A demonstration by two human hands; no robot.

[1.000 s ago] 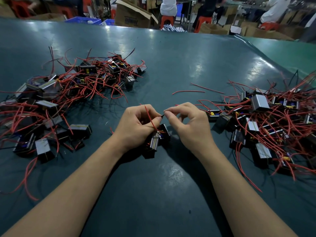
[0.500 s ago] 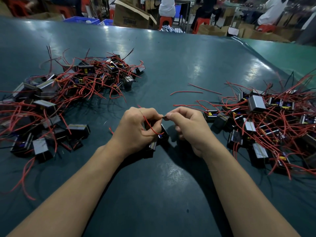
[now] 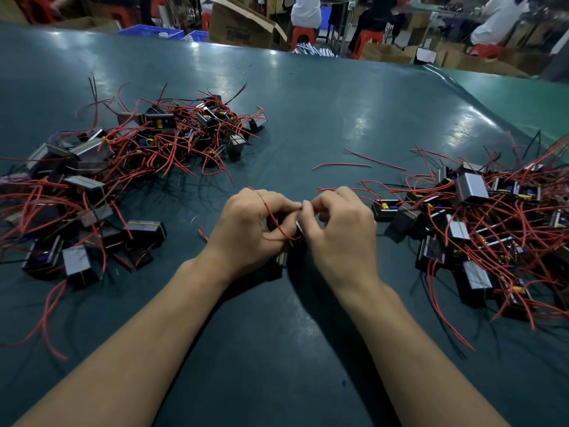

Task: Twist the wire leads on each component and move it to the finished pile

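Both hands' grip, left hand (image 3: 249, 229) and right hand (image 3: 338, 229), pinches a red lead (image 3: 275, 220) above the component (image 3: 281, 257).

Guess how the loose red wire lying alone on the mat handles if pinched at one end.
The loose red wire looks thin and gently curved, so probably floppy, drooping from a one-end grip. Likely very light. Lying flat on the smooth green mat, it may slide rather than lift cleanly.
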